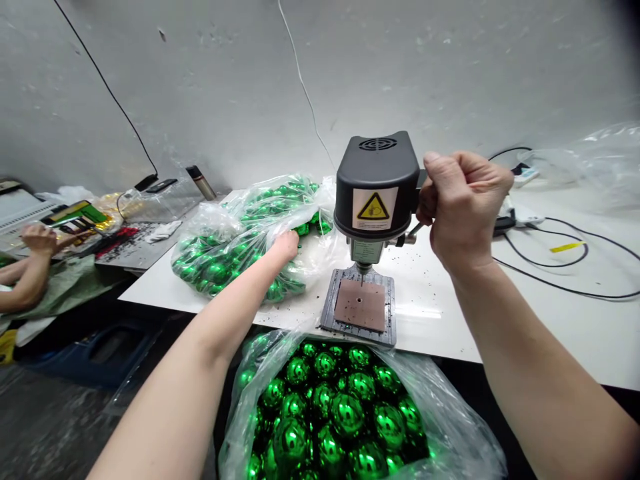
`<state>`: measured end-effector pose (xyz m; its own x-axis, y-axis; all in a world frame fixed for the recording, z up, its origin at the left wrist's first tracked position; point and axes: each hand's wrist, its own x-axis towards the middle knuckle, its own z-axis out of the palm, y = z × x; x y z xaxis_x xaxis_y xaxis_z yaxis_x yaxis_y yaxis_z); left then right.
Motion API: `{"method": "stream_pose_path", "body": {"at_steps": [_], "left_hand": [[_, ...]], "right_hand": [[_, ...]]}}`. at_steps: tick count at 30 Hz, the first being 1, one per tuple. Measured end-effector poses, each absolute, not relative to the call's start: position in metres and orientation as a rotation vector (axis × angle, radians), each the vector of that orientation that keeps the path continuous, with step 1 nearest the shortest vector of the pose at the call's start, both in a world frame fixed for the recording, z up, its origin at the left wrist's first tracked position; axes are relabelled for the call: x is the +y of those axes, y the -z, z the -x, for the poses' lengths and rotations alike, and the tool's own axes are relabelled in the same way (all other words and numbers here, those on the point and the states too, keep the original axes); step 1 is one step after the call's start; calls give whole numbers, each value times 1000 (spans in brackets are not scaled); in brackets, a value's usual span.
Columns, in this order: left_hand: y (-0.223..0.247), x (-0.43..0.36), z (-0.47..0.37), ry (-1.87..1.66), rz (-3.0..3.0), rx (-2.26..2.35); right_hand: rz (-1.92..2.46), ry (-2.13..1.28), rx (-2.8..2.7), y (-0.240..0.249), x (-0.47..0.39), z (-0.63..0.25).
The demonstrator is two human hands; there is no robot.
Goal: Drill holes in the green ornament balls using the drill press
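Note:
My right hand (463,200) is closed around the handle (416,231) on the right side of a small black drill press (379,180). Under the drill bit, a brown square plate (360,305) with a small hole lies on the grey ribbed base (329,313). My left hand (286,247) reaches to the opening of a clear plastic bag of shiny green balls (215,270) on the table; its fingers are mostly hidden. Nearer to me, an open plastic bag (450,413) holds several shiny green balls (347,413).
The white table (430,327) carries dark crumbs. Black cables (540,263) and a power strip (525,175) lie at the right. At the far left are another person's hands (43,239), a flask (201,183) and a blue container (107,353) below.

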<state>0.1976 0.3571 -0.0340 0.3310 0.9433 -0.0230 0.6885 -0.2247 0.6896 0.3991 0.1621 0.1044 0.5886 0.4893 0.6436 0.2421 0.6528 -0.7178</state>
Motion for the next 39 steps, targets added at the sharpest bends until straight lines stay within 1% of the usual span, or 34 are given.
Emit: {"method": "stream_pose_path", "body": {"at_steps": [3,5,8,11,14,19,27,34,39], "left_hand": [[21,340,-201,-566,-2060,1361],[17,322,-199,-632,-1965,1202],[17,294,-189,-694,-1461,955],[19,268,-178,-643,-950,850],[22,248,-171,-623,-734,778],[29,228,-170,-621,-664,746],[32,218,-170,-589,-624,707],[49,207,-183,-723,-877,702],[59,203,-196,-688,-951,741]], "right_hand": [[918,-146,-968,-104,162,-399],[937,-131,-969,-104,163,-399],[947,-117,-968,-103,164,-400],[965,-106,-981,-103,165,-402],[996,-95,-986,-102,165,-403],[1024,-67,-1008,-102,165,-404],[1017,-78,-992,-102,165,-403],[1005,-48,-995,-103,165,-403],[949,-32,-991,-105,166,-401]]}}
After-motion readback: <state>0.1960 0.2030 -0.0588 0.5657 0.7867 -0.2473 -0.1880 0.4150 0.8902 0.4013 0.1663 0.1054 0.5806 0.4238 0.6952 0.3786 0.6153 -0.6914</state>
